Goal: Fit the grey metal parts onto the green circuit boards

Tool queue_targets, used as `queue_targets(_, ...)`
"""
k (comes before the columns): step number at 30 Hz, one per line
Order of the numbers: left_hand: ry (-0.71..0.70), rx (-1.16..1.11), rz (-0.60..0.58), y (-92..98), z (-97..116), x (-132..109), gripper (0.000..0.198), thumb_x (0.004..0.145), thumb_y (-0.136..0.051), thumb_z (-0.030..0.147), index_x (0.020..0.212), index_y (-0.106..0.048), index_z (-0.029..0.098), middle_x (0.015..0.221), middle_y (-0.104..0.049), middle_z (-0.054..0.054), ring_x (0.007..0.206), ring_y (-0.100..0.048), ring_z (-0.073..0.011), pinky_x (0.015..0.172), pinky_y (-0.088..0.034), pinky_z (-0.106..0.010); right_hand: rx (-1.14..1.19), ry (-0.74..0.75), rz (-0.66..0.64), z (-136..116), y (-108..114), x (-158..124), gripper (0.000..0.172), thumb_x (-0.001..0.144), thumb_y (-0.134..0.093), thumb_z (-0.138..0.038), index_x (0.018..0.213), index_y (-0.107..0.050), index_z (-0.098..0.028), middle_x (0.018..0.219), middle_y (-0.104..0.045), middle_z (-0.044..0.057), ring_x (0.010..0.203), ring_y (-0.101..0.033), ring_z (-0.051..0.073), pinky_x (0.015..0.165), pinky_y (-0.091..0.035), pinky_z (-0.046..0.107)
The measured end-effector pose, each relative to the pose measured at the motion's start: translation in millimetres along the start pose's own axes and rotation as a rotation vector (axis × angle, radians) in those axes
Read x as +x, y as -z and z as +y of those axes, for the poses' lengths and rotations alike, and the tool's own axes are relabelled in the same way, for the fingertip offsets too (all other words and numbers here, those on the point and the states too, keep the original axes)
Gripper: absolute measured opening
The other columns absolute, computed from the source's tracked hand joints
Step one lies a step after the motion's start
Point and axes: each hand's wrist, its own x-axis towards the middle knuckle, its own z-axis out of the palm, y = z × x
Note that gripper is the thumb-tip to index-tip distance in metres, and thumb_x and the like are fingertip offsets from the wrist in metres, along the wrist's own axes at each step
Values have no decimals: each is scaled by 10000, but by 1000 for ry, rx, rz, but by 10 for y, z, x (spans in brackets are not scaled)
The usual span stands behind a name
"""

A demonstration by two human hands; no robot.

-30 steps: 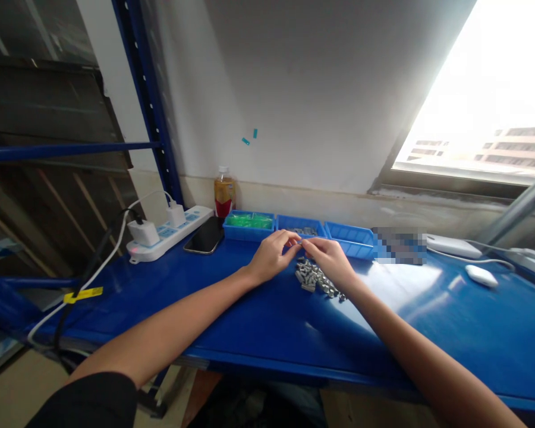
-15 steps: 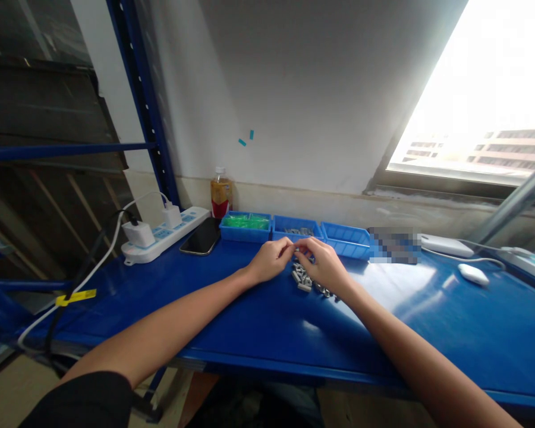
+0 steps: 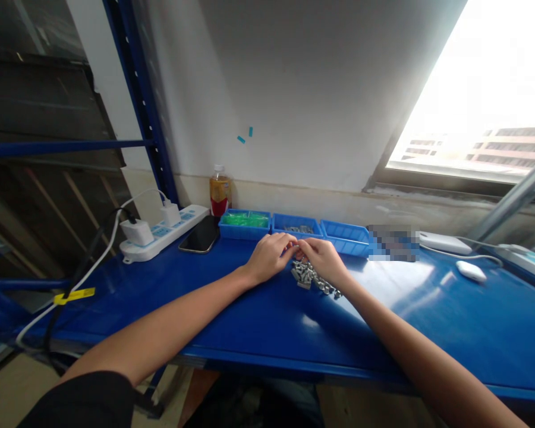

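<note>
My left hand (image 3: 271,257) and my right hand (image 3: 321,258) meet fingertip to fingertip above the blue table (image 3: 249,327). Both are closed in a pinch; whatever small piece sits between the fingers is too hidden to name. Just below and behind my right hand lies a pile of small silvery metal parts (image 3: 307,274), some of them short cylinders, spreading right under the wrist. Beyond my fingers stands a blue bin (image 3: 296,221) with grey metal pieces in it.
Left of that bin, another blue bin (image 3: 245,232) holds green packets; a third blue bin (image 3: 345,238) stands right. A phone (image 3: 200,235), a power strip (image 3: 164,235) and a drink bottle (image 3: 220,191) are at back left. A white case (image 3: 471,271) and cables lie right.
My hands have turned slightly at the fingertips and stay together. More of the metal pile shows beneath my right hand. The whole view has shifted a little.
</note>
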Motion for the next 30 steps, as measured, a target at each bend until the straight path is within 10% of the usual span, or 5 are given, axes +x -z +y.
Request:
queue_targets(7,112,-236,-3,-18,-5,25,332,966,-335,347,844,-585,166,763,-633,-30,748,-589,-161,697,-433,-259,-230,298,99,-100,26,-76,263,812,-564,-292,1045,-598,-175,810,-681,46,717,-625,161,678,-486,269)
queue_targets(13,227,-408,-110,-10,22,50,405,970,-281,382,874,-595,146,754,-642,-29,722,-605,-152,691,-446,-252,-289,356,160,-110,132,-28,136,837,-526,-267,858,-633,-185,769,-673,35,670,-604,147,660,-470,260)
queue_targets(23,-272,-52,-481,163,-31,33,92,812,-631,218,900,-642,198,907,-624,-54,888,-553,-196,785,-426,-286,-770,68,413,530,677,202,289,837,-511,-354,941,-662,-131,887,-600,132,801,-574,253,725,-439,372)
queue_targets(30,-176,-56,-377,111,-69,41,100,876,-557,259,890,-590,165,871,-631,-57,853,-555,-189,762,-431,-283,-630,265,124,90,271,38,180,891,-443,-251,937,-604,-184,818,-651,59,772,-598,196,701,-401,282)
